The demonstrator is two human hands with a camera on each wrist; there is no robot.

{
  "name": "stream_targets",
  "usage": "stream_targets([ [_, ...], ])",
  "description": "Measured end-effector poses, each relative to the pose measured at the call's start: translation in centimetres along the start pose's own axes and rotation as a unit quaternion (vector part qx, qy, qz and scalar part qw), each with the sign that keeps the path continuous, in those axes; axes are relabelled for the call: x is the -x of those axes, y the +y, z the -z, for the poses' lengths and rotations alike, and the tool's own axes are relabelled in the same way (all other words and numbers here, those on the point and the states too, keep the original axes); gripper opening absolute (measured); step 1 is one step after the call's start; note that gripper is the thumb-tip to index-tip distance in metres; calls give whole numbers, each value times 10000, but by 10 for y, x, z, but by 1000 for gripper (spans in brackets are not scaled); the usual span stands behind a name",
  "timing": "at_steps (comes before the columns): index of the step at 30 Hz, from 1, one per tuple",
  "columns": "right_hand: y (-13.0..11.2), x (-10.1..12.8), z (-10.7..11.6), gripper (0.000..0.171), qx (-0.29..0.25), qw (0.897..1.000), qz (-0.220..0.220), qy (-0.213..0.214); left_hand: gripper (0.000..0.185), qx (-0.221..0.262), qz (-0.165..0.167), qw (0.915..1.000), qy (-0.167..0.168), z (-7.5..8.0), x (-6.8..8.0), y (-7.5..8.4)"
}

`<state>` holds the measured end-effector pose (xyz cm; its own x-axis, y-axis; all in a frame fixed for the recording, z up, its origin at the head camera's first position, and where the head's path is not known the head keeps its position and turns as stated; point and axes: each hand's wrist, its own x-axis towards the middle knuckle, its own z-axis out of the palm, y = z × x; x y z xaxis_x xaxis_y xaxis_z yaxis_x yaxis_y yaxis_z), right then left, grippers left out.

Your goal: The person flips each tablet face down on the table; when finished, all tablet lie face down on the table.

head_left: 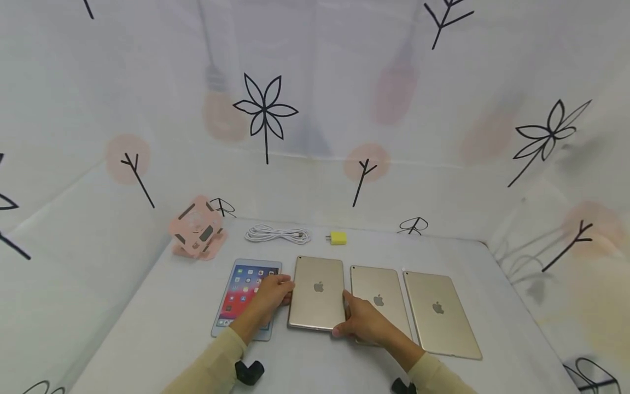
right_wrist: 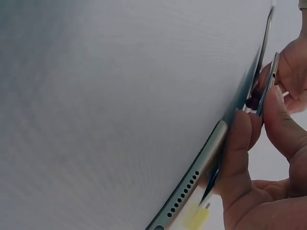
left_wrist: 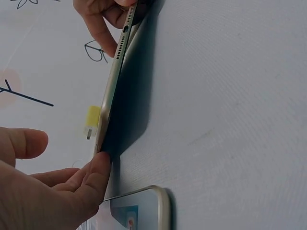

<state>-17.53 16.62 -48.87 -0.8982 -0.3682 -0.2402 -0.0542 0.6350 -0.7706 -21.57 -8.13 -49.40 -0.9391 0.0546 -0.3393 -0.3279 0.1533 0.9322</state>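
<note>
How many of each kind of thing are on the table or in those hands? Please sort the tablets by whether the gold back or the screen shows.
Gold-backed tablets: 3
Screen-up tablet: 1
White cable: 1
Yellow plug: 1
Pink object: 1
Total: 7

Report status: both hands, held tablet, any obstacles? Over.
Right hand pinches tablet; left hand touches its edge. Face down, raised. Lit tablet left, another gold tablet right, both close.
</note>
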Motion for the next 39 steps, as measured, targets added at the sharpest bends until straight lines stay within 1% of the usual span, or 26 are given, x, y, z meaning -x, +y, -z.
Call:
stream_targets([
  [3,-1,0,-1,107,37,10000,-1,-80,47,-139,-71,9999,68,0,1,0],
  [9,-3,1,-3,101,589,9981,-14,-161,48,-737,-332,9966,170,-2,8,3],
  [14,-3,1,-4,92,820,9965,7,-155,48,-978,-357,9943,235,-3,11,4],
  [19,-3,2,-6,78,926,9955,-43,-196,46,-1010,-400,9937,290,-3,10,1],
  [21,-3,2,-7,78,905,9957,-48,-206,46,-961,-419,9941,295,-2,11,0],
  [24,-3,2,-7,84,892,9958,-20,-223,46,-932,-474,9942,252,-1,12,-1],
  [26,-4,2,-5,83,928,9954,3,-223,48,-929,-464,9944,200,1,13,-2],
  [28,-6,1,-3,81,1046,9944,40,-126,49,-947,-462,9943,139,4,15,-2],
  [30,-8,-1,1,76,1144,9933,153,106,50,-898,-484,9947,87,9,17,-1],
  [32,-13,-4,5,70,1021,9934,350,388,51,-929,-505,9943,123,16,20,0],
  [34,-18,-9,8,62,682,9940,587,628,51,-975,-614,9932,173,26,25,3],
  [36,-24,-14,7,53,42,9947,790,664,51,-1076,-679,9915,266,38,30,6],
  [37,-28,-17,5,50,-308,9938,848,656,51,-1136,-660,9908,323,45,33,7],
  [39,-35,-22,-1,47,-1024,9894,837,592,51,-1153,-620,9905,410,59,37,8],
])
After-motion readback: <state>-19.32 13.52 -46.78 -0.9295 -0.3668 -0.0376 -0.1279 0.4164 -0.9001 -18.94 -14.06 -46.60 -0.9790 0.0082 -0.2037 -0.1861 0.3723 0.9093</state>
